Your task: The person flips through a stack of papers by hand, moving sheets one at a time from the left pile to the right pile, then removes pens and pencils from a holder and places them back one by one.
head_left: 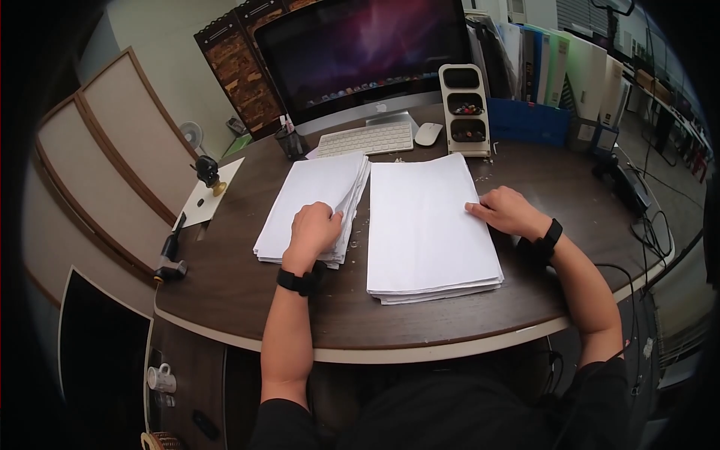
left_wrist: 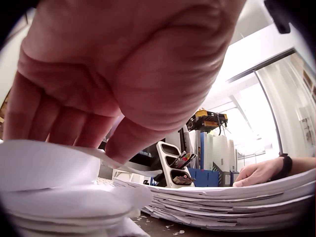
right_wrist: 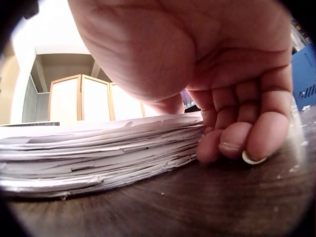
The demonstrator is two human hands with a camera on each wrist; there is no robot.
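Observation:
Two stacks of white paper lie side by side on a dark desk. On the left paper stack (head_left: 311, 184), my left hand (head_left: 315, 227) pinches the upper sheets at their right edge, and these sheets (left_wrist: 49, 163) bow upward in the left wrist view. My right hand (head_left: 514, 210) is at the right edge of the right paper stack (head_left: 427, 225). Its thumb rests on top, while the curled fingers (right_wrist: 266, 136) hold against the stack's side, close over the desk. The sheet edges of this stack are slightly uneven.
Behind the stacks stand a keyboard (head_left: 367, 140), a mouse (head_left: 428, 134), a monitor (head_left: 367, 52), a pen cup (head_left: 291, 142) and a three-slot holder (head_left: 466, 112). Binders (head_left: 555, 67) line the back right. Small paper scraps dot the desk (head_left: 540, 300). Cables (head_left: 652, 232) hang at the right edge.

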